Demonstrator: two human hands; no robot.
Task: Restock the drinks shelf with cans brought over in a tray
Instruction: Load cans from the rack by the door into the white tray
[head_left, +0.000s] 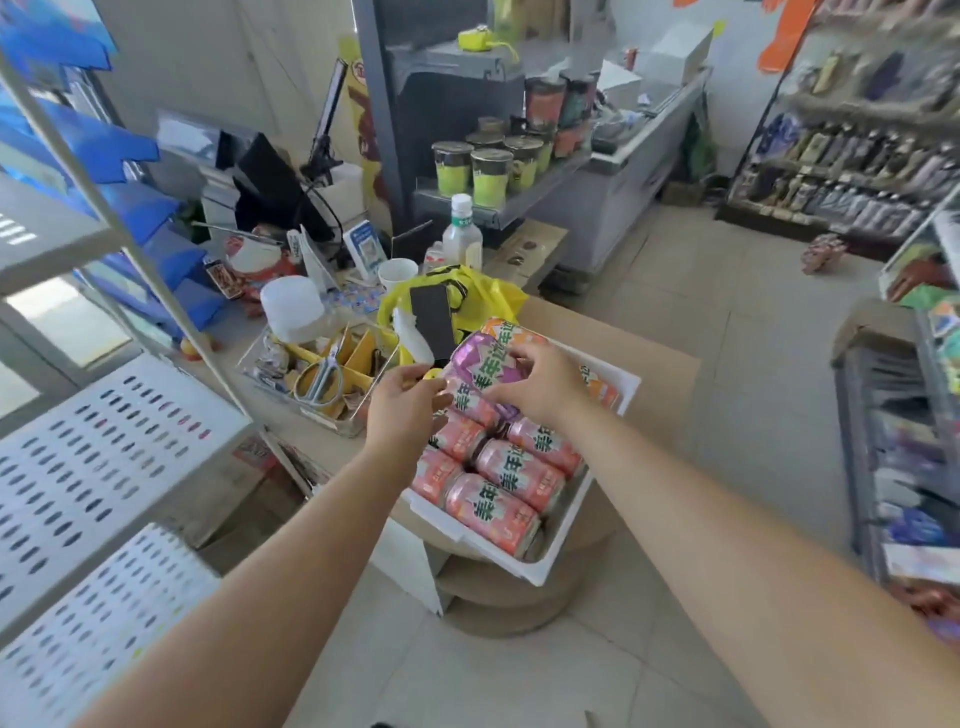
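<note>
Six pink cans (519, 473) lay in one white tray (519, 564). The right hand (540, 387) had its fingers gripping one purple can (480, 364). The left hand (402, 405) fingers' state could not be told.

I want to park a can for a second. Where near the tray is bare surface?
Bare: the brown cardboard top right of and behind the white plastic tray, and the white perforated metal shelf at left. Crowded: the counter left of the tray, with the clear organiser bin and yellow plastic bag.
</note>
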